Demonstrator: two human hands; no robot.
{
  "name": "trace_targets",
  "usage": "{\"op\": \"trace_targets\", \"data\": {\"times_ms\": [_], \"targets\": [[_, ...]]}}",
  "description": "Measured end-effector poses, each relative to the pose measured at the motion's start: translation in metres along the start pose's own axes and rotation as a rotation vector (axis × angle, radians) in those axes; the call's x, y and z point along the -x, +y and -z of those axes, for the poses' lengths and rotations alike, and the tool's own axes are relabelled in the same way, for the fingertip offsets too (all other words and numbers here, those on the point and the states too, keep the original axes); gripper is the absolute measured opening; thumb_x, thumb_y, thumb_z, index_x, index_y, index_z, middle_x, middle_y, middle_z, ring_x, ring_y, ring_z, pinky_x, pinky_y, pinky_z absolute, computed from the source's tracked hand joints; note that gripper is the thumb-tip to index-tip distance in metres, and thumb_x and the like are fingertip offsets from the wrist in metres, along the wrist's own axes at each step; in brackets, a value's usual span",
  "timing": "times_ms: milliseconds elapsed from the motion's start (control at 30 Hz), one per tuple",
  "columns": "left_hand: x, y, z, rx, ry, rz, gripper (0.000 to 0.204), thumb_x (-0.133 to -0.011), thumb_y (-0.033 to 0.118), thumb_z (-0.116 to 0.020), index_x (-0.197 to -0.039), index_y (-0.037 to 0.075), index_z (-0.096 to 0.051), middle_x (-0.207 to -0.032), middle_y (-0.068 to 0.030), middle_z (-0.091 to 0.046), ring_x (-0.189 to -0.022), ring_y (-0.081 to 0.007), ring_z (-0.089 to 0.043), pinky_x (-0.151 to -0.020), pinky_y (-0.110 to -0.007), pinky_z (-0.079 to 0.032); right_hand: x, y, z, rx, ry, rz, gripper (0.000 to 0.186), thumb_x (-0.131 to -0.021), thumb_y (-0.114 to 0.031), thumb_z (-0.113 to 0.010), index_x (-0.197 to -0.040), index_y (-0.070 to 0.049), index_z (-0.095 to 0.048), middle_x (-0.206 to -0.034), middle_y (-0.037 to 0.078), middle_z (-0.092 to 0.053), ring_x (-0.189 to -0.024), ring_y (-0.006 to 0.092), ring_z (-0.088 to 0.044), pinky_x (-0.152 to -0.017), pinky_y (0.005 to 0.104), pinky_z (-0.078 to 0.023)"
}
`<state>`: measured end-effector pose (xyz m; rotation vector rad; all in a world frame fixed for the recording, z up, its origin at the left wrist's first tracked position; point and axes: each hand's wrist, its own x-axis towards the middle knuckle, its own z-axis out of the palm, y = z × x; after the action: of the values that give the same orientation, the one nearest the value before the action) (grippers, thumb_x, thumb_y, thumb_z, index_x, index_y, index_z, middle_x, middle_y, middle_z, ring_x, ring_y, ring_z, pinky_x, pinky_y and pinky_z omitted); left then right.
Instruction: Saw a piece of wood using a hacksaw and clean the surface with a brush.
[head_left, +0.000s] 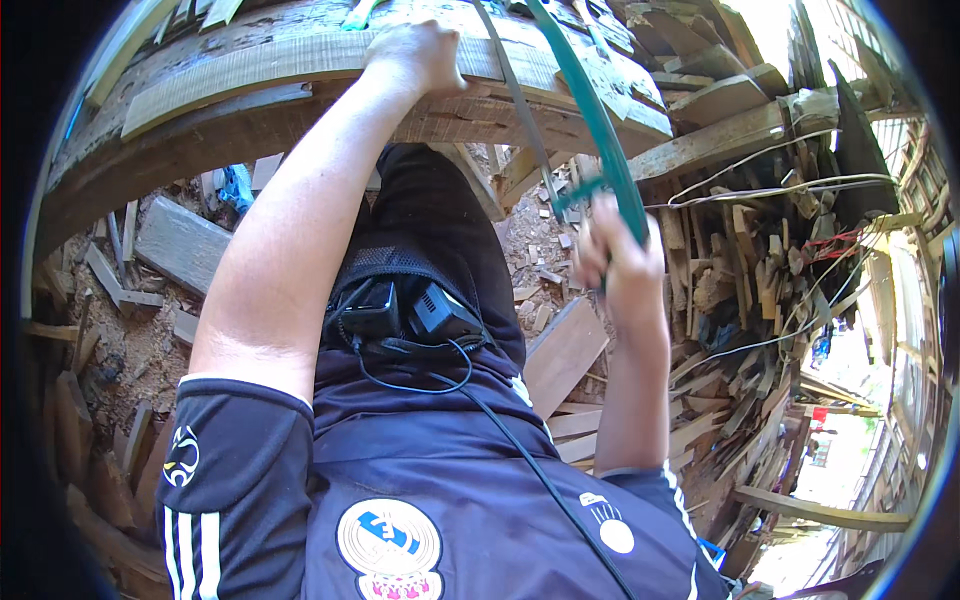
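My right hand [620,250] is wrapped round the near end of a green bow saw [592,105], slightly smeared by motion. The saw points away from me, and its narrow blade [512,85] crosses a long wooden plank [250,68] to the right of my left hand. That plank lies along the near edge of a thick, worn wooden workbench [200,150]. My left hand [415,58] is closed over the plank and presses it down; its fingertips are mostly hidden. Where the blade meets the wood, I cannot make out a cut.
Under the bench lie sawdust, offcuts and a loose grey board [180,240]. A heap of wood scraps [740,270] fills the right side, with pale cords [780,185] strung across it. A flat board [565,355] leans beside my leg. A green-handled tool [360,14] rests on the bench's far part.
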<state>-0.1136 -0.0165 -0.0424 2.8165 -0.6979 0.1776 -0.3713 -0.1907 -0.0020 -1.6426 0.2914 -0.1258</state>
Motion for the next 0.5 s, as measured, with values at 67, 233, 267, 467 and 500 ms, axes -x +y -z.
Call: {"op": "trace_targets", "data": {"times_ms": [67,233,267,467,500], "targets": [[0.001,-0.005,-0.001,-0.02,-0.012,0.037,0.058,-0.083,0.051,-0.077,-0.126,0.012,-0.073,-0.123,-0.0148,-0.073,-0.111,-0.03,-0.073,-0.096,-0.046,-0.06,0.052,0.005,0.013,-0.067,-0.016,-0.028,0.039,-0.107,-0.024,-0.055,-0.072,-0.009,-0.045,-0.054,-0.001,-0.04,-0.044,0.0095,-0.038,-0.043,0.0281,-0.031],[0.0,-0.006,-0.003,-0.019,-0.008,0.017,0.063,-0.081,0.058,-0.078,-0.123,0.011,-0.074,-0.121,-0.0154,-0.074,-0.11,-0.0303,-0.074,-0.095,-0.047,-0.06,0.062,0.01,0.012,-0.099,-0.003,-0.016,0.041,-0.108,-0.023,-0.053,-0.071,-0.009,-0.043,-0.055,0.0,-0.04,-0.044,0.0092,-0.036,-0.043,0.0274,-0.031],[0.0,-0.005,-0.002,-0.018,-0.012,-0.009,0.064,-0.08,0.06,-0.078,-0.122,0.011,-0.074,-0.12,-0.0157,-0.074,-0.109,-0.0305,-0.074,-0.094,-0.047,-0.061,0.036,0.014,0.007,-0.089,0.006,-0.028,0.04,-0.108,-0.023,-0.053,-0.071,-0.01,-0.044,-0.055,-0.001,-0.041,-0.044,0.0091,-0.038,-0.044,0.0279,-0.032],[-0.004,-0.003,-0.006,-0.004,0.055,-0.016,0.077,-0.074,0.072,-0.077,-0.121,0.01,-0.075,-0.119,-0.0162,-0.075,-0.107,-0.0302,-0.074,-0.091,-0.045,-0.062,-0.038,0.005,-0.023,-0.032,-0.018,-0.003,0.036,-0.107,-0.023,-0.055,-0.073,-0.011,-0.048,-0.057,-0.003,-0.042,-0.047,0.0078,-0.039,-0.045,0.0274,-0.032],[-0.004,-0.005,-0.005,0.002,0.033,0.004,0.081,-0.073,0.074,-0.077,-0.122,0.01,-0.074,-0.12,-0.0159,-0.075,-0.107,-0.0299,-0.074,-0.091,-0.045,-0.062,-0.028,0.007,-0.021,-0.045,-0.017,0.011,0.037,-0.107,-0.023,-0.055,-0.072,-0.011,-0.048,-0.056,-0.004,-0.041,-0.046,0.0074,-0.039,-0.045,0.0272,-0.032]]}}
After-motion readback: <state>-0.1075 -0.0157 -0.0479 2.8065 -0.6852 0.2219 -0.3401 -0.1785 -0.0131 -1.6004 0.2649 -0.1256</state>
